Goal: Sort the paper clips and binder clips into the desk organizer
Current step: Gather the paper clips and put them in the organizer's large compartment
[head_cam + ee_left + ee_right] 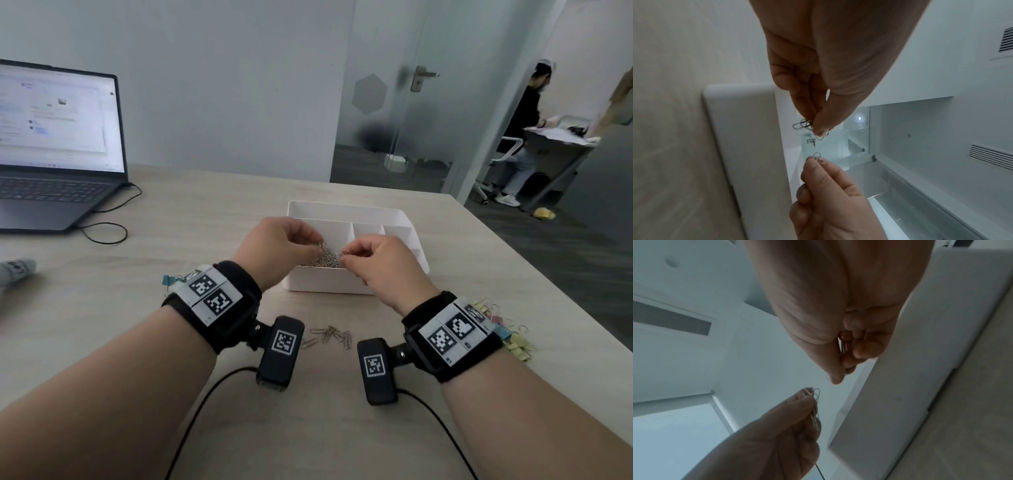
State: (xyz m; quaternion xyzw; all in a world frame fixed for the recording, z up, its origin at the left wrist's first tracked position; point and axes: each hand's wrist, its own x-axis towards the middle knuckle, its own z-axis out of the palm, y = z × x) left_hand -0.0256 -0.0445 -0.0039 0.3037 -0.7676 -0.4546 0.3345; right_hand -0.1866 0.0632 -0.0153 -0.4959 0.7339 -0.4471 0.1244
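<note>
A white desk organizer [356, 210] stands mid-table, with a heap of silver paper clips [325, 261] in its near left compartment. Above that heap my left hand [317, 248] pinches a small bunch of paper clips [803, 126] between thumb and fingers. My right hand [346, 257] faces it a few centimetres away and pinches more paper clips [843, 345]. A few loose paper clips [330, 335] lie on the table between my wrists. Pastel binder clips [507, 334] are scattered by my right wrist, and a teal binder clip [169, 281] shows by my left wrist.
An open laptop [58, 144] with its cable [106, 226] sits at the far left. A grey soft object [17, 270] lies at the left edge. The table's right edge [548, 274] runs diagonally. A person sits at a desk beyond the glass door [394, 120].
</note>
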